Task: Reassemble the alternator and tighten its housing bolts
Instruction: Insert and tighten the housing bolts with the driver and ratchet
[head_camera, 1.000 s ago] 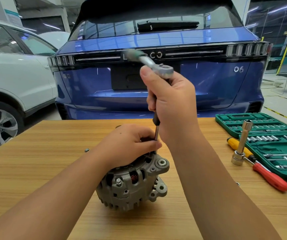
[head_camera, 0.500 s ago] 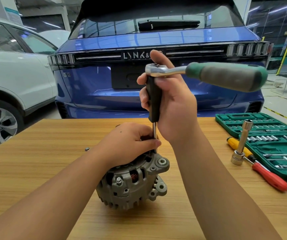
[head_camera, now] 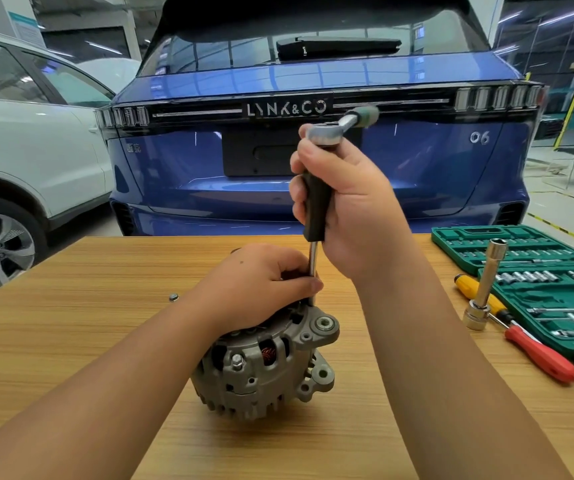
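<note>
Setting: a garage bay; a wooden table stands just behind a blue car, with a white car off to the left.
Alternator: the alternator sits upright near the middle of the table, its mounting ear turned to the right.
Driver: a black-handled extension stands vertical on the housing's top edge; its tip is hidden, so the bolt cannot be seen.
Left hand: the left hand rests on the alternator's top, fingers pinched round the steel shaft just above the housing.
Right hand: the right hand is wrapped round the black handle.
Change: the ratchet on top pointed its green grip far right half a second ago; now it angles up and away, blurred. That reads as turning strokes on a housing bolt, so tightening looks under way.
Around: a small loose part lies left; a socket set, a standing socket bar and a red screwdriver lie right.
</note>
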